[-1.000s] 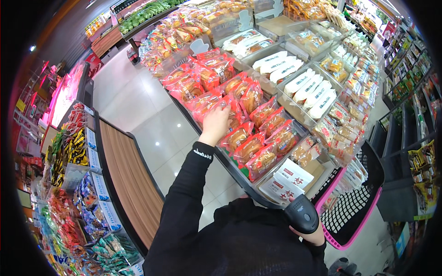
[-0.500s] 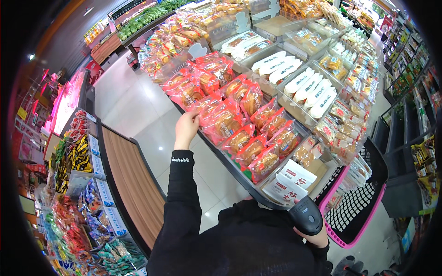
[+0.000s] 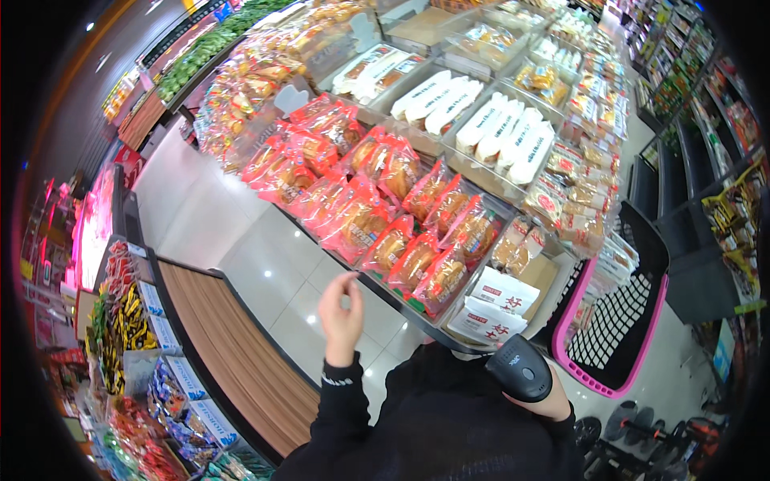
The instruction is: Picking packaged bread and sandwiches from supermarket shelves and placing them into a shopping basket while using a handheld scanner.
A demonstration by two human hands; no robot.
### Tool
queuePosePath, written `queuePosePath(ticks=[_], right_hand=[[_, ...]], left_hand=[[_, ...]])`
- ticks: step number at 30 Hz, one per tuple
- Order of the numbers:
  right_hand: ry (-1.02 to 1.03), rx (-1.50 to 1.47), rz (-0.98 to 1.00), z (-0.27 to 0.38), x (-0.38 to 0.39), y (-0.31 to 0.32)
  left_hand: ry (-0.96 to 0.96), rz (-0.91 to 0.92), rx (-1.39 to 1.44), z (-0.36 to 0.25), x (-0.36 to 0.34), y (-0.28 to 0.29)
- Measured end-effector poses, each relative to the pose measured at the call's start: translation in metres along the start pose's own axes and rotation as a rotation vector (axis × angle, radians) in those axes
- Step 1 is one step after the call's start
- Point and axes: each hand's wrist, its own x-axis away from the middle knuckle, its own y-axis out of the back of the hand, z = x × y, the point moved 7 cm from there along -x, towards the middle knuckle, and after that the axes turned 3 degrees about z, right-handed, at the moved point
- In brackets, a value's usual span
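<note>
Just off the display's near edge, my left hand (image 3: 340,317) hovers over the floor gap, fingers loosely curved and thumb apart, with nothing in it. Closest to it are bread buns in clear-and-red bags (image 3: 417,263), packed in rows. A black handheld barcode scanner (image 3: 521,369) is gripped by my right hand (image 3: 557,402) in front of my body; it covers most of those fingers. Beside the scanner, white packets with red print (image 3: 488,314) stand in the display's front corner bin.
White-wrapped loaves (image 3: 507,138) fill the trays behind the buns. A black basket with a pink rim (image 3: 654,321) stands right of the display, holding packets. On the left, a wood-topped counter (image 3: 233,345) borders shelves of bagged snacks (image 3: 132,329). Dark wheels (image 3: 634,421) show at lower right.
My left hand has drawn back from the red-bagged buns toward me, off the display's edge. The whole view has shifted, and the scanner remains in my right hand.
</note>
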Motion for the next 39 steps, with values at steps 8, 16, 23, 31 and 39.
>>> queuePosePath(ticks=[8, 16, 23, 31, 39], right_hand=[[-0.053, -0.039, -0.098, -0.026, 0.047, 0.029], [-0.249, -0.22, -0.456, -0.075, 0.158, 0.097], [-0.178, -0.193, -0.566, -0.108, 0.231, 0.158], [-0.166, -0.339, -0.71, -0.134, 0.305, 0.202], [-0.25, -0.387, -0.879, -0.17, 0.351, 0.21]], left_hand=[[-0.143, 0.606, 0.245, -0.086, 0.071, -0.113], [-0.285, 0.957, 0.214, -0.174, 0.141, -0.203], [-0.359, 1.143, 0.201, -0.23, 0.235, -0.283], [-0.613, 1.488, -0.039, -0.261, 0.307, -0.359], [-0.71, 1.708, -0.342, -0.233, 0.313, -0.466]])
